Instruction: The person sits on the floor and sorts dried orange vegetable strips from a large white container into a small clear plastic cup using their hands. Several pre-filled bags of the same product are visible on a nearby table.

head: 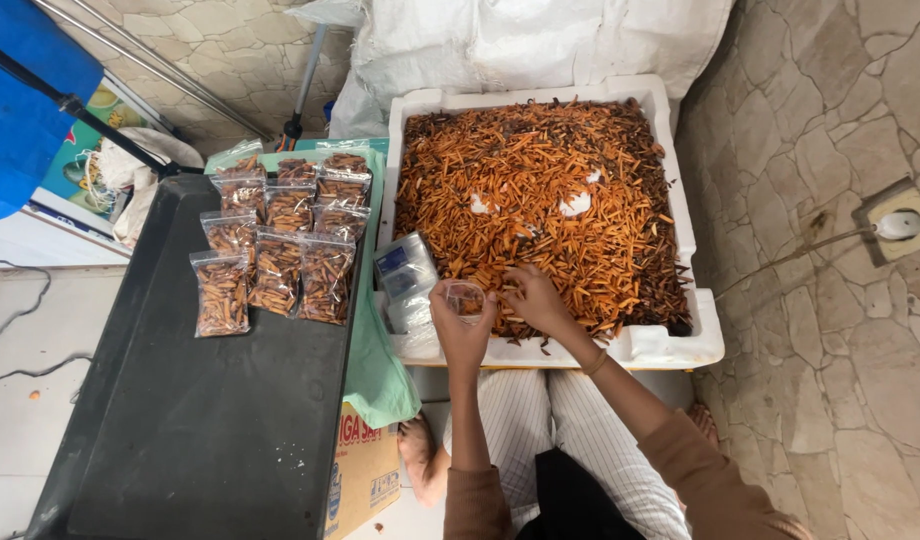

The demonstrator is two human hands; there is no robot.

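L hand [461, 333] grips small clear bag [466, 297], fingers wrapped round it, at near edge of foam box [670, 345]. R hand [536, 298] pinches snack sticks [540, 190] in box, beside bag. Filled bags [280, 250] on black tray [200, 430] left of box.

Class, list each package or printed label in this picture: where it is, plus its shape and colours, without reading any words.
Filled bags: clear pouches of orange sticks, in rows on the black tray.
Empty bags: clear stack, on the foam box's left edge.
Open bag: clear, in the left hand.
Carton: brown, blue print, under the tray.
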